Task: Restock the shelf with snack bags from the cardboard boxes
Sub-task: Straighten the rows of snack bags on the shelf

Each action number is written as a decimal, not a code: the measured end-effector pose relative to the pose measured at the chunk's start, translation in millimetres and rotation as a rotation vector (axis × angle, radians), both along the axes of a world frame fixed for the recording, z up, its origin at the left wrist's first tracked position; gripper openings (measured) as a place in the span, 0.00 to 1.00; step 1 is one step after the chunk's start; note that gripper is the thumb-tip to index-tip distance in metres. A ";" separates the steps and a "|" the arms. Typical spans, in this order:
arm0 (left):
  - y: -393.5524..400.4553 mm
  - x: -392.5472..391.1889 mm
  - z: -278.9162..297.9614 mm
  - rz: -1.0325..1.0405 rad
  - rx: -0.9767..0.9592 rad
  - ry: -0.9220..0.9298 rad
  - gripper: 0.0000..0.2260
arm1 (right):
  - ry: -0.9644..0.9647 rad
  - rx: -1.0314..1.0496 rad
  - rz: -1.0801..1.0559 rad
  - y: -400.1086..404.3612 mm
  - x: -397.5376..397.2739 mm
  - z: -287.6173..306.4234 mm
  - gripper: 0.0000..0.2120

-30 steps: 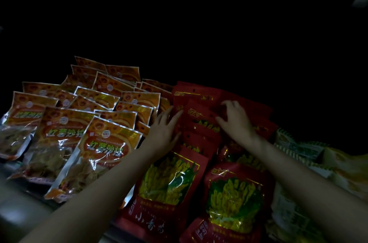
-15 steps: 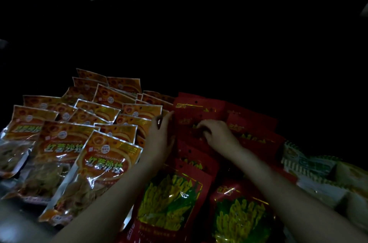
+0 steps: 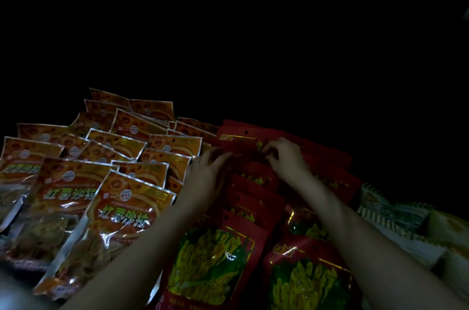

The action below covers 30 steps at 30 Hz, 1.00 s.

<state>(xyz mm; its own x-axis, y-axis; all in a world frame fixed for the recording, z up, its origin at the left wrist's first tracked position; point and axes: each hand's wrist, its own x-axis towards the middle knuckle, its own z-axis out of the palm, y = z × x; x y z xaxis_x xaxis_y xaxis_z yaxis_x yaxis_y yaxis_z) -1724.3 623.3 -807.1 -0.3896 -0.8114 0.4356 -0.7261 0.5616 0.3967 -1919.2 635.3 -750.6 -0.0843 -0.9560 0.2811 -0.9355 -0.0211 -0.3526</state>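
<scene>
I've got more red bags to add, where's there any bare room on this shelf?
Almost none shows. Orange bags overlap along the left, red bags fill the middle under both hands, pale bags crowd the right. Behind the rows is too dark to judge.

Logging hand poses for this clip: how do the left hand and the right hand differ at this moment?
The left hand lies with fingers nearly straight, resting at the left edge of the red bags; the right hand has fingers curled, apparently pinching a red bag farther back. The left hand sits beside the orange bags; the right hand is over the middle of the red pile. Both are bare and touch the red bags.
</scene>
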 end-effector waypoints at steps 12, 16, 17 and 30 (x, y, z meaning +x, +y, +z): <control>-0.5 -10.8 15.7 0.050 0.063 -0.228 0.17 | -0.193 0.015 0.113 -4.0 4.9 23.6 0.10; 4.5 -8.3 15.8 0.033 0.042 -0.243 0.18 | -0.249 0.142 0.026 -21.3 17.4 24.4 0.19; 5.0 -7.0 16.0 0.032 0.048 -0.244 0.17 | -0.271 0.179 0.020 -25.5 22.9 23.6 0.19; -4.8 -11.4 21.7 0.012 -0.211 -0.176 0.13 | -0.110 0.004 -0.160 -2.7 -28.8 37.3 0.11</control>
